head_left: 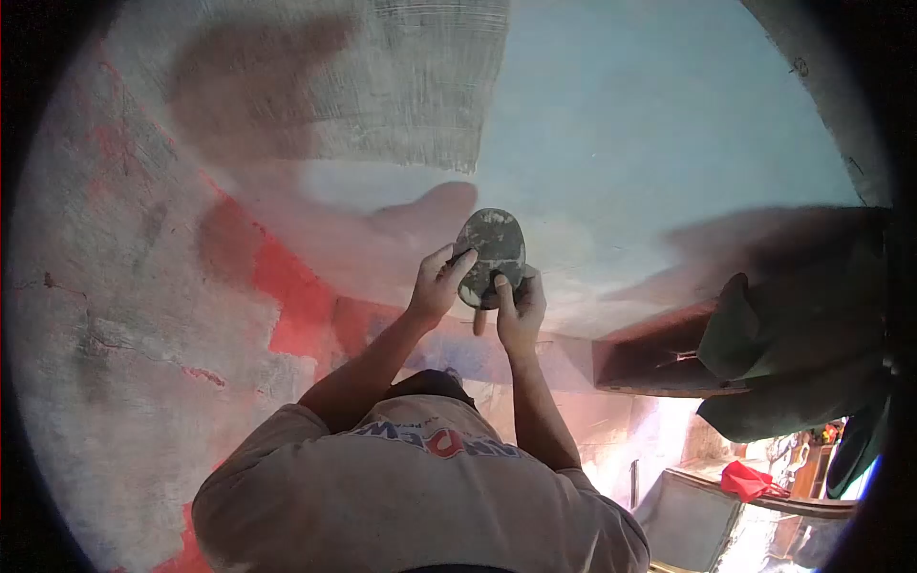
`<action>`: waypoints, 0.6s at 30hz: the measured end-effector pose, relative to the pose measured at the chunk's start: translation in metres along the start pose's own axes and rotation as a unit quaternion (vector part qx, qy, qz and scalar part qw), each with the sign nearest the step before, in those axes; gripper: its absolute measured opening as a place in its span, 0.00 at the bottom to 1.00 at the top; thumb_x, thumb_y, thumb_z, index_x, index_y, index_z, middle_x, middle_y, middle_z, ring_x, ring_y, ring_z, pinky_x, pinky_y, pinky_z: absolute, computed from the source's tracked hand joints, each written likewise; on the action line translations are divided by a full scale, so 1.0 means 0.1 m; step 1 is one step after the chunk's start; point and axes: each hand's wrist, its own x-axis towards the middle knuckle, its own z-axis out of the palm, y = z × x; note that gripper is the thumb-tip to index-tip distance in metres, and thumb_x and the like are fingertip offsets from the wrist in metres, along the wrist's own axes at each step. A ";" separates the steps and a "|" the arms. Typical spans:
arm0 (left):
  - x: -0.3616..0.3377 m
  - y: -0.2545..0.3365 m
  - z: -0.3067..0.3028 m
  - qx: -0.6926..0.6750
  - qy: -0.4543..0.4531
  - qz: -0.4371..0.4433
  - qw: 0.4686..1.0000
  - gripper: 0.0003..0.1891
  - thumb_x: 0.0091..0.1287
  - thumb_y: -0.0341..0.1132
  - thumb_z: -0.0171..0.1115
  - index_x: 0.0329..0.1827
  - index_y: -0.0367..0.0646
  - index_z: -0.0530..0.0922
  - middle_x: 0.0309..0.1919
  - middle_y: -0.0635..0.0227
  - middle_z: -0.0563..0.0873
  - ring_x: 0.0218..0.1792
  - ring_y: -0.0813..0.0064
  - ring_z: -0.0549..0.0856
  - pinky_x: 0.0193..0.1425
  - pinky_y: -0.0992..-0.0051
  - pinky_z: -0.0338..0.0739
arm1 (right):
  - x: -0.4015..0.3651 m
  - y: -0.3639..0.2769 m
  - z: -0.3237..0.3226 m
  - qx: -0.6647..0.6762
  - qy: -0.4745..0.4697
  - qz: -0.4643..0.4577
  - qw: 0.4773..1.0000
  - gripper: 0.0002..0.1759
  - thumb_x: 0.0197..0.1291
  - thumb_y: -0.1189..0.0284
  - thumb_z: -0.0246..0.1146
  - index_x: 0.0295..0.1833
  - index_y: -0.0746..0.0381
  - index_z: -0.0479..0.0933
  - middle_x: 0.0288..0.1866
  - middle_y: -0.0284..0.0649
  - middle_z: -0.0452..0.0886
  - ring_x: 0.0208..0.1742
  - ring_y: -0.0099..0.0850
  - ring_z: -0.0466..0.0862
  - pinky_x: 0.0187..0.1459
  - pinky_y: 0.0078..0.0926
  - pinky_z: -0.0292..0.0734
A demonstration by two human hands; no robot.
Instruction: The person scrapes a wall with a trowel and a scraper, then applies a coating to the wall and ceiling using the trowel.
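Note:
My left hand [441,285] grips the left edge of a flat, dark oval pad [491,231] with worn pale smears, its thumb across the face. From the lower right, my right hand [522,310] holds the same pad, thumb pressed on its lower half. A pale line crosses the middle of the pad. Below its bottom edge a short brownish stub [479,323] sticks out. The fingers behind the pad are hidden. Both arms reach forward from a light, printed shirt [420,487].
Ahead is a pale blue painted surface [650,124] with a rough grey patch [411,86]. Red paint [287,277] borders grey, cracked plaster [143,325] on the left. Dark green cloth [793,325] hangs at right, above a red cloth [750,480] on a ledge.

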 end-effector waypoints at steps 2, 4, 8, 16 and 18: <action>-0.01 0.01 -0.03 0.018 -0.001 0.000 1.000 0.11 0.86 0.35 0.61 0.58 0.36 0.85 0.41 0.70 0.90 0.36 0.81 0.87 0.38 0.74 0.83 | 0.10 -0.05 0.19 0.083 0.054 0.006 0.995 0.06 0.80 0.73 0.67 0.53 0.66 0.81 0.40 0.36 0.86 0.39 0.19 0.82 0.40 0.19 0.78; -0.03 0.02 -0.04 -0.016 -0.004 -0.024 1.000 0.12 0.86 0.37 0.61 0.57 0.36 0.85 0.36 0.70 0.89 0.28 0.82 0.84 0.25 0.75 0.77 | 0.18 0.20 0.23 0.058 0.067 -0.004 0.996 0.08 0.80 0.72 0.69 0.53 0.66 0.81 0.40 0.35 0.86 0.37 0.18 0.80 0.38 0.20 0.77; 0.06 -0.05 -0.14 0.008 0.069 -0.039 0.997 0.15 0.88 0.40 0.60 0.54 0.36 0.86 0.36 0.72 0.87 0.33 0.84 0.83 0.34 0.77 0.78 | 0.21 0.46 0.36 0.025 0.077 0.023 0.996 0.10 0.78 0.69 0.72 0.43 0.63 0.82 0.34 0.29 0.83 0.34 0.16 0.76 0.35 0.20 0.73; 0.35 -0.16 -0.69 0.028 0.022 -0.019 0.999 0.15 0.87 0.40 0.61 0.56 0.36 0.87 0.45 0.73 0.89 0.43 0.84 0.83 0.48 0.76 0.79 | 0.36 0.62 0.88 0.072 0.112 0.105 0.986 0.16 0.78 0.61 0.73 0.41 0.63 0.86 0.29 0.27 0.82 0.29 0.17 0.74 0.31 0.23 0.70; 0.35 -0.07 -0.70 -0.047 0.015 -0.079 0.996 0.14 0.85 0.40 0.65 0.58 0.36 0.87 0.47 0.72 0.90 0.46 0.82 0.85 0.51 0.76 0.80 | 0.36 0.70 0.98 0.060 0.150 0.111 0.981 0.16 0.78 0.60 0.73 0.43 0.64 0.87 0.32 0.28 0.84 0.31 0.17 0.76 0.33 0.23 0.72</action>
